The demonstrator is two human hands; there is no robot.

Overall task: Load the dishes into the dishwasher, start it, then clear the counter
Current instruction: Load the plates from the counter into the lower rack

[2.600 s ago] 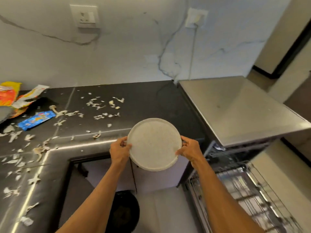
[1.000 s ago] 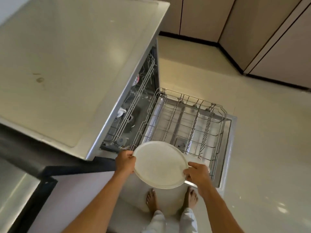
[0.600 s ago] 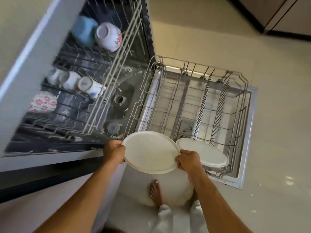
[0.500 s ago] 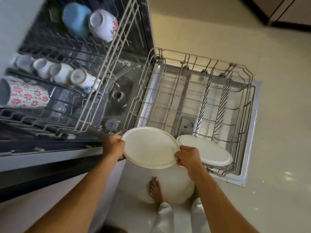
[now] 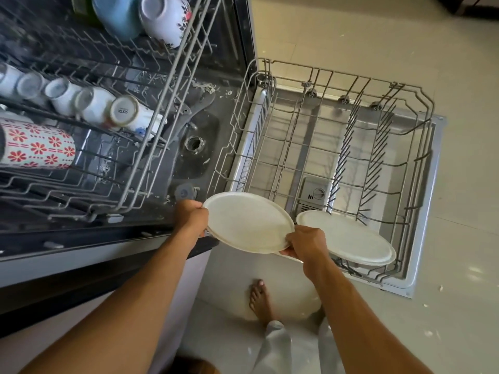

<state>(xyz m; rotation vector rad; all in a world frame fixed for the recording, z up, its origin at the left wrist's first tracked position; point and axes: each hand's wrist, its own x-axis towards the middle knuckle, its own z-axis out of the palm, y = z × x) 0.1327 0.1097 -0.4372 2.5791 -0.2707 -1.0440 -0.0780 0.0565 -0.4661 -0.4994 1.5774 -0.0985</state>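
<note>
Left grip (image 5: 190,215) curled on the left rim of a white plate (image 5: 248,222), right grip (image 5: 306,242) pinching its right rim, plate near level at the front of the pulled-out lower rack (image 5: 421,147), second white plate (image 5: 348,238) just beside it over the rack's front corner, mugs (image 5: 94,106) in the upper rack (image 5: 167,85)

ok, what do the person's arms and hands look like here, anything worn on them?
Nothing worn. Left hand and right hand are bare: no gloves, rings or watch showing. Left forearm and right forearm are bare too, no sleeve in view.
</note>
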